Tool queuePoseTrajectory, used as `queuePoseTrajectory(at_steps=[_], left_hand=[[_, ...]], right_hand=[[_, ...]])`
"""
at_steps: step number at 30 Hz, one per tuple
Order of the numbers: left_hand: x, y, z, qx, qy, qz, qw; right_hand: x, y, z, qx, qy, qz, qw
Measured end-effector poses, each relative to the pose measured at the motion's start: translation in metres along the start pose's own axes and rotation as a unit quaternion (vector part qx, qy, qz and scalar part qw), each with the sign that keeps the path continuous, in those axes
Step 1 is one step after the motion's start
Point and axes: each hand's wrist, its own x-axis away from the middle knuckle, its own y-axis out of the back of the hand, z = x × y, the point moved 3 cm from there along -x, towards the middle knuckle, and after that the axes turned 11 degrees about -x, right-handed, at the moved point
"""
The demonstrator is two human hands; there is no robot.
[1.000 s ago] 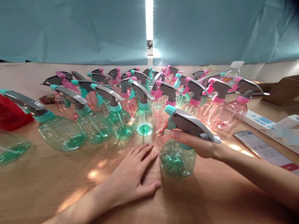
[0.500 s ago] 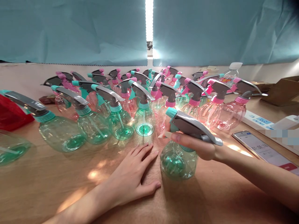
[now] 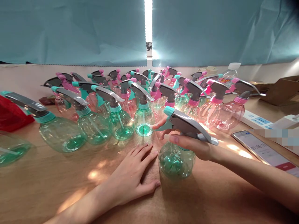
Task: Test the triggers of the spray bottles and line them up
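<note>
"Right hand [image 3: 202, 147] wraps the neck of a green spray bottle [image 3: 175, 161], index finger extended, near the left hand [image 3: 132, 169]. Is the bottle's base touching wood?"

"That cannot be told. The left hand lies flat, fingers spread and holding nothing, on a wooden bench [image 3: 44, 183] dappled with bright patches."

"And the room?"

"Teal sheeting [image 3: 70, 31] covers the upper wall, split by a glowing vertical light strip [image 3: 148, 21]. Below stand rows of green and pink sprayers [image 3: 143, 121], with red plastic [image 3: 14, 115] at far left, a phone [image 3: 263, 152] and brown cardboard [image 3: 280, 90] at right."
</note>
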Motion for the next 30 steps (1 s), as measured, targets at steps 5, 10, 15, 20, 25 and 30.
queuePoseTrajectory(at_steps=[5,10,15,20,25,30], left_hand=[[-0.0001,0.0006,-0.0007,-0.002,0.002,0.001,1.0],[0.0004,-0.0002,0.0008,0.005,-0.003,-0.003,1.0],[0.0003,-0.0012,0.0012,0.005,-0.002,-0.002,1.0],[0.0009,-0.0021,0.0015,0.005,0.001,-0.005,1.0],[0.0015,-0.0038,0.0024,0.007,0.003,-0.004,1.0],[0.0018,-0.0038,0.0029,0.01,0.006,-0.007,1.0]], right_hand=[[-0.0011,-0.0012,0.0014,0.006,-0.015,0.018,1.0],[0.0009,-0.0005,0.0003,-0.007,0.0,0.007,1.0],[0.0021,0.0003,-0.004,-0.018,0.013,0.0,1.0],[0.0014,-0.0009,-0.0045,-0.001,0.029,-0.003,1.0],[-0.0002,-0.0017,-0.0024,-0.027,0.017,-0.002,0.999],[-0.0013,-0.0017,-0.0027,-0.038,0.016,0.004,0.999]])
